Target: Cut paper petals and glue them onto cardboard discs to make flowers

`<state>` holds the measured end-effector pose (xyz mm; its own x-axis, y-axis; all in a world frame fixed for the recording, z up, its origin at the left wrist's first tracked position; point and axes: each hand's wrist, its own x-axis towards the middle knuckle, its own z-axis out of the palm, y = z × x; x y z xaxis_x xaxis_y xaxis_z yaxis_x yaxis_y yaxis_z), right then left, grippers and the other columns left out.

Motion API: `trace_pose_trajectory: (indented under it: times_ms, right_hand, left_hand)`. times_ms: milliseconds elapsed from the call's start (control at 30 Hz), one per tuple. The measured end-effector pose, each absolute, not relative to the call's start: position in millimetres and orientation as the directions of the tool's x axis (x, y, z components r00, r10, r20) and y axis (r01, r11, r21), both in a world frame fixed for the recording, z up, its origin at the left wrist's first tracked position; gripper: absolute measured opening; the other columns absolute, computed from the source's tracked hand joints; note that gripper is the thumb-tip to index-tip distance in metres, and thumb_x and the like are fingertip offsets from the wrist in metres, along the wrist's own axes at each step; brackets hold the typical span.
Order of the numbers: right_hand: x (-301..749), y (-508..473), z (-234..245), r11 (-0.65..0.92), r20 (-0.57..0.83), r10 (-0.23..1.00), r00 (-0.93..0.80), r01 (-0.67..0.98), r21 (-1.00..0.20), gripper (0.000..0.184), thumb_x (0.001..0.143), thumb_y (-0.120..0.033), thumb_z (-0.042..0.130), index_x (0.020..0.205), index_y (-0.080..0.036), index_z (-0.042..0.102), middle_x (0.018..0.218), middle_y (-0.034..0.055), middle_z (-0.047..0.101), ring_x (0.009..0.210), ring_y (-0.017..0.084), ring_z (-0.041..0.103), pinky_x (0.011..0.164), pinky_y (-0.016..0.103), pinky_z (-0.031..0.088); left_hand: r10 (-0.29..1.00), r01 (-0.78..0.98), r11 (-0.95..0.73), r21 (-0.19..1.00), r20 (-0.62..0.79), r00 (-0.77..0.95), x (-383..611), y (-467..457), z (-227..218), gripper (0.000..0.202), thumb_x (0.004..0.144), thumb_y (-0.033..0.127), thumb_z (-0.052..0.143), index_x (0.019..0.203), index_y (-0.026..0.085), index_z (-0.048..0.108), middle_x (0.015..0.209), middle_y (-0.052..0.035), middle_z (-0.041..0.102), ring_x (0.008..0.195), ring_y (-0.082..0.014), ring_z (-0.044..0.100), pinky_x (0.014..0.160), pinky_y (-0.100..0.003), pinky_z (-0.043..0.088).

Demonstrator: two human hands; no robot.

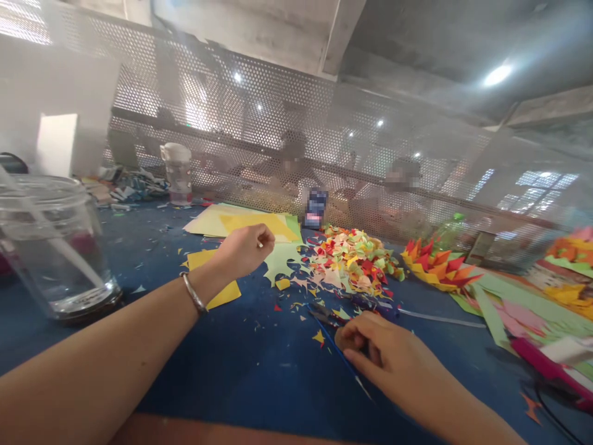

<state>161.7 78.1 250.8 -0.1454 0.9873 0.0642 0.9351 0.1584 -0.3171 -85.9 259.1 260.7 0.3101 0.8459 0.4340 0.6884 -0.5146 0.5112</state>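
Tabletop (259, 377): blue, filling the lower half of the frame.
Left hand (245, 250): left of centre, a silver bracelet (193, 292) at its wrist. We see fingers curled toward the thumb, but cannot tell whether they pinch anything or touch the paper below.
Right hand (386, 346): lower right of centre, fingers bent inward. The hand hides its own hold, so we cannot tell what it grips.
Scissors (327, 314): what look like dark blades, just beyond the right fingertips, probably there to be within easy reach. A thin blue stick (340, 355) slants beside them.
Yellow sheets (266, 224): around the left hand, some on paler paper, perhaps layered to keep them together.
Pale green piece (282, 262): at centre, its edge cut into scallops.
Scrap heap (356, 259): right of centre, red, yellow and green, seemingly gathered aside to free the near side.
Paper flower (435, 266): right, orange and yellow, beyond the cuttings.
Phone (316, 209): centre, upright before the perforated screen (259, 130), perhaps propped for viewing.
Jar (50, 259): far left, glass, apart from the scissors.
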Motion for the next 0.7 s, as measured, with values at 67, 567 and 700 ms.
trace_pose_trajectory:
  times_ms: [67, 567, 700]
  right_hand:
    - [158.7, 79.8, 250.6, 0.148, 0.056, 0.989, -0.137, 0.942, -0.302, 0.006, 0.085, -0.022, 0.06, 0.089, -0.026, 0.063, 0.084, -0.0004, 0.062, 0.061, 0.014, 0.055, 0.056, 0.027, 0.041]
    - [156.7, 88.1, 246.0, 0.1, 0.069, 0.994, -0.087, 0.971, -0.216, 0.012, 0.089, -0.024, 0.053, 0.099, -0.023, 0.06, 0.084, 0.0031, 0.064, 0.074, 0.021, 0.063, 0.065, 0.034, 0.045]
    - [159.0, 90.5, 243.2, 0.15, 0.172, 0.978, -0.122, 0.975, -0.161, 0.018, 0.093, -0.026, 0.046, 0.093, -0.022, 0.063, 0.086, 0.005, 0.067, 0.074, 0.022, 0.065, 0.064, 0.034, 0.046]
  left_hand:
    - [0.865, 0.72, -0.486, 0.495, 0.387, 0.319, -85.5, 266.7, 250.4, 0.024, 0.081, 0.035, 0.054, 0.099, 0.021, 0.062, 0.09, -0.0051, 0.071, 0.084, -0.0217, 0.064, 0.072, -0.029, 0.045]
    - [0.916, 0.533, -0.392, 0.75, 0.373, 0.148, -68.1, 286.0, 227.4, 0.049, 0.073, 0.018, 0.064, 0.12, 0.017, 0.049, 0.08, -0.0023, 0.064, 0.077, -0.019, 0.061, 0.074, -0.031, 0.048]
    - [0.876, 0.283, -0.456, 0.844, 0.481, -0.025, -70.1, 283.2, 244.6, 0.052, 0.08, 0.017, 0.058, 0.13, 0.018, 0.042, 0.089, -0.0031, 0.058, 0.075, -0.0144, 0.058, 0.07, -0.028, 0.05]
